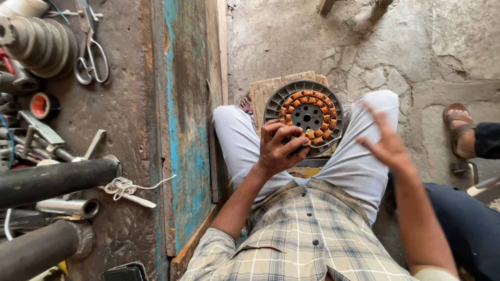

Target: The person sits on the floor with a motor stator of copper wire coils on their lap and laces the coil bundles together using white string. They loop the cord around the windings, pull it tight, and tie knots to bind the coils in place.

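Far left: a dark, grimy tabletop (130, 104) carries a stepped metal pulley (44, 44), a pair of scissors (91, 54), a roll of red tape (41, 105), two thick black tubes (52, 179), a short metal sleeve (70, 207) and a loose bundle of white string (121, 186). Along its right edge runs a worn wooden board with flaking blue paint (190, 130).

Centre: the person sits with knees apart in pale trousers (359, 161) and a checked shirt (307, 234). Between the knees, on a small wooden block (263, 91) set on the cracked concrete floor (375, 47), lies a round stator (310, 114): a grey slotted ring around a circle of copper-coloured windings and a perforated grey hub. The left hand (278, 151) grips the near rim of the stator, thumb and fingers curled over the windings on its lower left side.

Right of centre: the right hand (388, 143) is raised above the right knee, fingers spread and holding nothing; it is motion-blurred and clear of the stator.

Far right: another person's sandalled foot (461, 130) rests on the floor, with a dark trouser leg (469, 224) below it.
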{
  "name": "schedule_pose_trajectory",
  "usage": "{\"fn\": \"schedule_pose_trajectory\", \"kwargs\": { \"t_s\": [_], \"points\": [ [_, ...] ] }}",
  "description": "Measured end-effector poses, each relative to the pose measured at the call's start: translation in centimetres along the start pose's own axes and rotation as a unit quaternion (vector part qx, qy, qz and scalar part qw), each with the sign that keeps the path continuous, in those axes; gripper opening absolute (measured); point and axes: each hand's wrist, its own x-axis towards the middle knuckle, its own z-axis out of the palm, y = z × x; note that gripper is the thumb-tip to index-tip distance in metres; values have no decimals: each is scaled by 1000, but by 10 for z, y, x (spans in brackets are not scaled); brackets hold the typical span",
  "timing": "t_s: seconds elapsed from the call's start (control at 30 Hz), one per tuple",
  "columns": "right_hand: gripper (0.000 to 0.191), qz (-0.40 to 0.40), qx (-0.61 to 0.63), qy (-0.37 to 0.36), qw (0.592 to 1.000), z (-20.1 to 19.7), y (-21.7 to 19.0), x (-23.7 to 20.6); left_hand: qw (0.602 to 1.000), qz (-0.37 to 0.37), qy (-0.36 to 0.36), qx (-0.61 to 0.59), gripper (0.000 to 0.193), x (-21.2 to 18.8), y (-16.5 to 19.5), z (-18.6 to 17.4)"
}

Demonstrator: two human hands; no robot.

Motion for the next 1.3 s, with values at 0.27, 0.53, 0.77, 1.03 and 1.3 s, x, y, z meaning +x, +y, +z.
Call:
{"fn": "schedule_pose_trajectory", "kwargs": {
  "t_s": [0.27, 0.53, 0.77, 1.03, 1.3],
  "points": [
    [15, -69, -88, -86, 990, 11, -3, -25, 1000, 4, -2, -4, 27, 1, -1, -4],
    [57, -44, -634, 234, 735, -91, -33, -37, 1000, 7, 7, -8, 26, 0, -3, 2],
    [20, -131, 80, 241, 958, -7, -36, -21, 1000, -1, 6, -14, 24, -1, -3, 2],
    [29, 80, 11, -224, 971, 80, -25, -18, 1000, -1, 7, -14, 26, 1, -2, -2],
    [29, -290, -96, 39, 951, 31, -136, -42, 1000, -9, 15, -19, 28, 4, -1, 2]
  ]
}}
